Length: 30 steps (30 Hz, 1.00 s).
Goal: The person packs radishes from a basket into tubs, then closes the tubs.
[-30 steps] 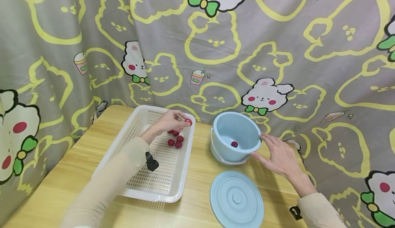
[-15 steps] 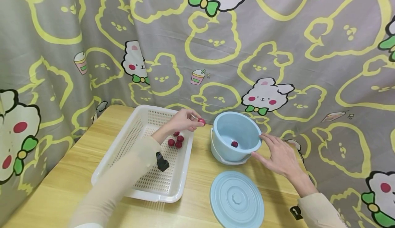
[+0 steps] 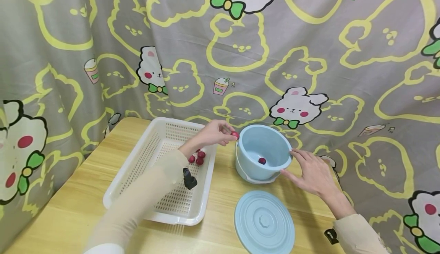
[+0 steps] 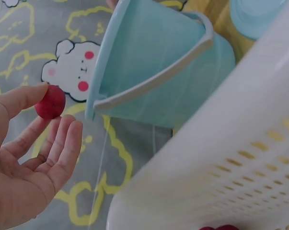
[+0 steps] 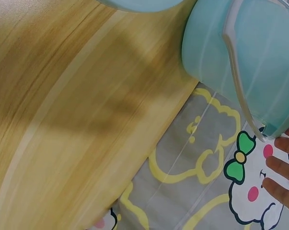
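My left hand [image 3: 215, 132] pinches a small red plum [image 4: 51, 102] between thumb and fingertips, just outside the left rim of the light-blue bucket [image 3: 246, 166]. The other fingers of this hand are loosely bent below the fruit in the left wrist view. One dark plum [image 3: 262, 161] lies on the bucket's floor. At the bucket's right rim, my right hand [image 3: 312, 173] has its fingers extended, fingertips and thumb right at the edge. Several more plums [image 3: 199, 161] lie in the white perforated basket [image 3: 178, 220], partly hidden by my left wrist.
A round blue lid [image 3: 264, 223] lies on the wooden table [image 3: 220, 215] in front of the bucket. The bucket's pale handle [image 4: 158, 80] hangs down its side. A patterned grey curtain [image 3: 192, 25] stands close behind the table.
My left hand has carried the plum rightward from over the basket to the bucket's left rim. My right hand has stayed at the bucket's edge.
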Each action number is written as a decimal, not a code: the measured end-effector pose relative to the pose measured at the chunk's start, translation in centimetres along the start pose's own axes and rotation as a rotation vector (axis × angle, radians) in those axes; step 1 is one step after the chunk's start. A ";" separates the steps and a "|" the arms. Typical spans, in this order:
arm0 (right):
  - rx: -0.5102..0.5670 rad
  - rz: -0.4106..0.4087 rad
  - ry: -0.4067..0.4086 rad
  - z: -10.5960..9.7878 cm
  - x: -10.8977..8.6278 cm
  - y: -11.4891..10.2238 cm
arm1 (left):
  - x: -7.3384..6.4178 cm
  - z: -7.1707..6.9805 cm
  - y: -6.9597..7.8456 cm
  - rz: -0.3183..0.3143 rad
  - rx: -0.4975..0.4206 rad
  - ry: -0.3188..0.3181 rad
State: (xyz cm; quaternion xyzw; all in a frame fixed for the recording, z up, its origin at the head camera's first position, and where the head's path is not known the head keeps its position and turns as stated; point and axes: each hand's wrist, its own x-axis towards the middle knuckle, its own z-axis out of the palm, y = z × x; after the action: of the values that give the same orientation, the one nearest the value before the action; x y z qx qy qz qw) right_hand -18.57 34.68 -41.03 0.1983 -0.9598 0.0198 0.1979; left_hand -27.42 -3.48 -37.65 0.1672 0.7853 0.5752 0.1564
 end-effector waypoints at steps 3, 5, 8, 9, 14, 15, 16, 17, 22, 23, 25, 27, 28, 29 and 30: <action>-0.006 -0.004 0.009 0.0 -0.1 0.0 | 0.2 0.4 0.4 0.004 0.000 -0.006; -0.008 -0.003 0.010 0.0 -0.1 0.0 | 0.4 0.6 0.6 0.006 -0.002 -0.012; -0.011 -0.001 0.005 0.0 -0.1 0.0 | 0.6 1.0 0.9 0.011 0.002 -0.023; -0.012 -0.001 0.004 0.0 -0.1 0.0 | 0.6 1.2 1.0 0.014 0.003 -0.027; -0.011 0.002 0.001 0.0 -0.1 -0.1 | 1.1 1.9 1.7 0.020 0.002 -0.040; -0.011 0.002 0.001 0.0 -0.1 -0.1 | 1.3 2.1 1.8 0.021 -0.002 -0.042; -0.010 0.003 0.000 0.0 -0.1 -0.1 | 1.4 2.3 1.9 0.022 -0.003 -0.044; -0.009 0.004 0.000 0.0 -0.1 -0.1 | 1.5 2.5 2.0 0.023 -0.002 -0.045; -0.008 0.003 -0.006 0.0 -0.1 -0.1 | 1.9 3.3 2.5 0.033 0.011 -0.059; -0.008 0.004 -0.008 0.0 0.0 -0.1 | 1.9 3.4 2.5 0.036 0.015 -0.062; -0.008 0.009 -0.016 0.0 0.0 -0.2 | 2.1 3.6 2.7 0.043 0.025 -0.069; -0.008 0.014 -0.022 -0.1 0.0 -0.2 | 2.4 3.7 2.9 0.049 0.031 -0.076; -0.008 0.017 -0.023 -0.1 0.0 -0.2 | 2.5 3.8 3.0 0.051 0.034 -0.078; -0.008 0.020 -0.026 -0.2 0.0 -0.2 | 2.6 3.9 3.1 0.051 0.034 -0.080; -0.010 0.021 -0.027 -0.2 0.0 -0.2 | 2.7 4.0 3.2 0.050 0.036 -0.082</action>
State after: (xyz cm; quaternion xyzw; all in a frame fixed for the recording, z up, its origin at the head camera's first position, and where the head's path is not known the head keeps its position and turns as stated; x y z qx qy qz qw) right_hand -18.41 34.50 -40.86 0.1875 -0.9644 0.0144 0.1857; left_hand -27.81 2.04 -35.90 0.2130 0.7840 0.5574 0.1712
